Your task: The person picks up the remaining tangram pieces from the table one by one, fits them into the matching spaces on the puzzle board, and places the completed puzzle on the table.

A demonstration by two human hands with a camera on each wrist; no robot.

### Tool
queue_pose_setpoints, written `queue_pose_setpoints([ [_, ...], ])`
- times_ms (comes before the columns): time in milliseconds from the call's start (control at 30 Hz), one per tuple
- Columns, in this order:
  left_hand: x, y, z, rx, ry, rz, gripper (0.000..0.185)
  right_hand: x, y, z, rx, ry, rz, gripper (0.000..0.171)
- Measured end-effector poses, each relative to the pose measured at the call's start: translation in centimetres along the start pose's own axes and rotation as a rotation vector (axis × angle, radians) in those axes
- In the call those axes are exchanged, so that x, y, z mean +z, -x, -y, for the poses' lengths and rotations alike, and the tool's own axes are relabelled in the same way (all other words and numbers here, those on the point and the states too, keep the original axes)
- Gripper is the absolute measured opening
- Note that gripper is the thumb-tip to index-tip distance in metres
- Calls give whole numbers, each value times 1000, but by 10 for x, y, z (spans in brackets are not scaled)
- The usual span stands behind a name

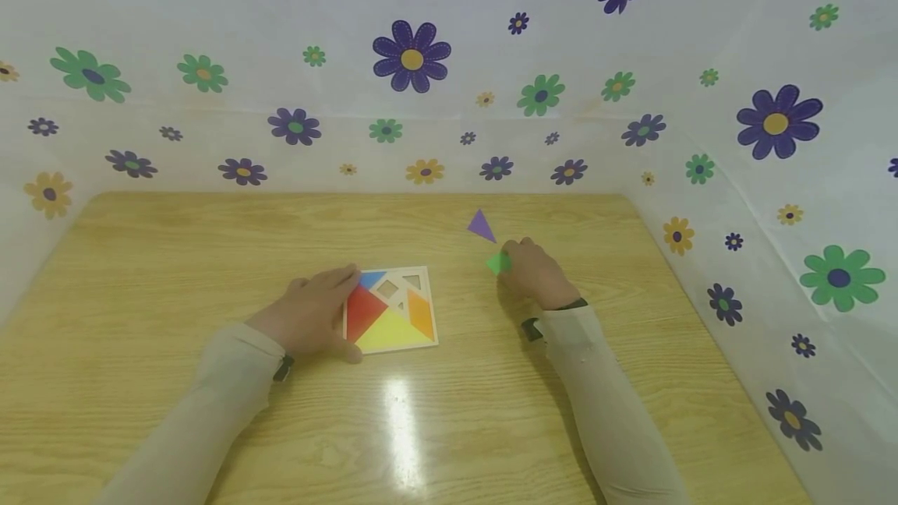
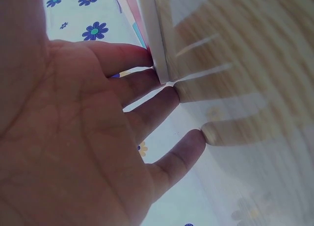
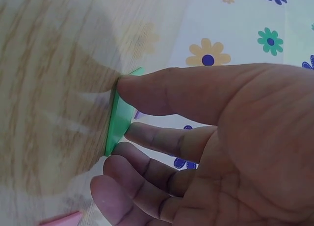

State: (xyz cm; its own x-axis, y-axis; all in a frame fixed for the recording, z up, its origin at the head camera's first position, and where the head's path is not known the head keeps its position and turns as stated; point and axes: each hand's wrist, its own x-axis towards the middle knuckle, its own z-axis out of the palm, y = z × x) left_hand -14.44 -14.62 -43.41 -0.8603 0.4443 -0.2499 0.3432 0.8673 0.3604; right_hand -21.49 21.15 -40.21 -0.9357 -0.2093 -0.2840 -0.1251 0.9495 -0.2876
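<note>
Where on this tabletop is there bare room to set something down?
Wide bare table between the left hand and flowered sheet; a narrower gap between puzzle board and right hand. Crowded: around the right hand, with green piece and purple triangle.

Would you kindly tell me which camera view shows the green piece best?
The right wrist view, where the green piece appears largest, though the right hand partly covers it. The head view shows it small and partly hidden by that hand; the left wrist view does not show it.
</note>
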Motion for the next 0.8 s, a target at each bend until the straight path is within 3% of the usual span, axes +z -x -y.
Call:
queue_pose_setpoints([
  [367,-2,2,-2,-2,6,-2,122,1,-3,-4,14,-79,51,42],
  [567,-4,2,-3,0,6,-5,120,0,-1,-5,-4,-156,121,49],
  [700,-4,2,-2,6,7,-9,120,0,-2,-4,-48,-150,128,22],
  [800,-3,1,-1,9,9,-11,121,-1,-1,-4,-64,-132,110,13],
])
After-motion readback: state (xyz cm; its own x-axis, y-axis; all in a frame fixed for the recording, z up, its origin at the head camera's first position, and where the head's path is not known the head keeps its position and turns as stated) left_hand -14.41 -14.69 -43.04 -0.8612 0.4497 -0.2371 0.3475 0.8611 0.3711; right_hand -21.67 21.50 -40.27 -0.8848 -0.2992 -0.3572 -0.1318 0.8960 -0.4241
